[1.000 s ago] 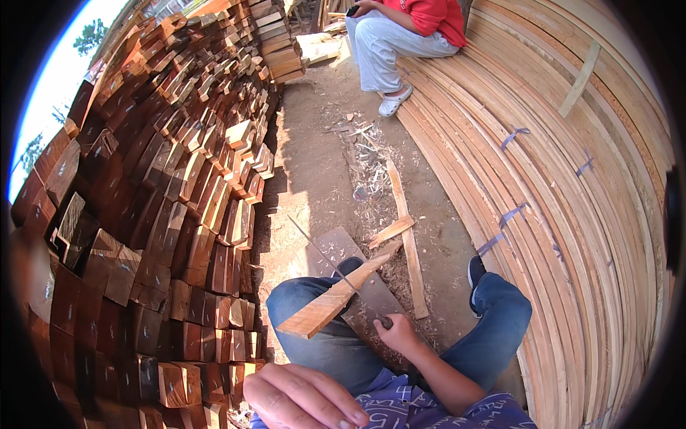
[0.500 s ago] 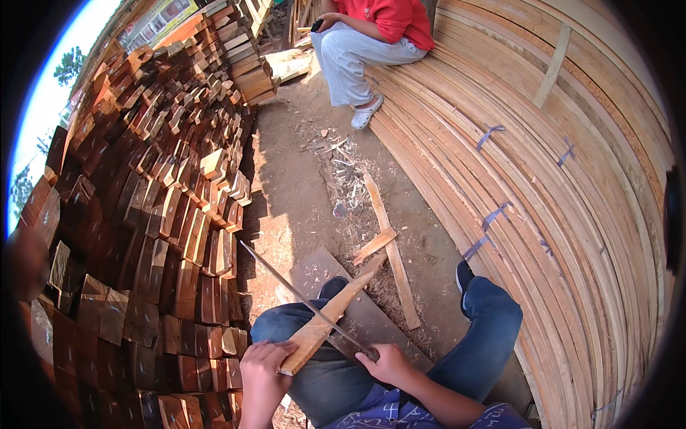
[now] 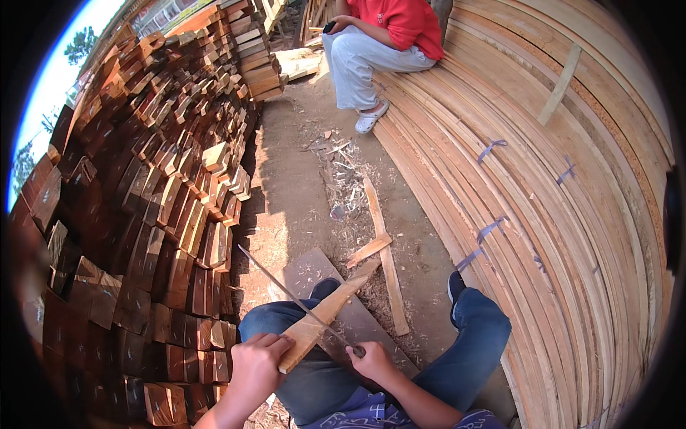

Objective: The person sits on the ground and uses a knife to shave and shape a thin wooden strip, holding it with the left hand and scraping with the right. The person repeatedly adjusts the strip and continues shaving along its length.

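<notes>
My left hand [image 3: 259,363] is closed on the near end of a tapered wooden board [image 3: 319,324], gripping its left edge. The board slants away over my lap, its narrow end toward the ground. In my right hand [image 3: 376,362], fingers wrapped round a dark handle, is a long, thin blade [image 3: 280,284] lying across the board from lower right to upper left. Seen nearly edge-on, it does not show whether it is a saw or a machete. Under the board's far part lies a flat brown plank [image 3: 366,323].
Stacked cut timber [image 3: 179,214] rises on the left. Long bundled planks [image 3: 457,164], tied with purple strips, line the right. A seated person in red [image 3: 396,32] holds a dark object. Crossed wood strips [image 3: 388,272] and wood chips [image 3: 346,182] lie ahead.
The view has turned slightly. The blade still crosses the board, and my right hand with its handle sits a little further left. Both grips look unchanged.
</notes>
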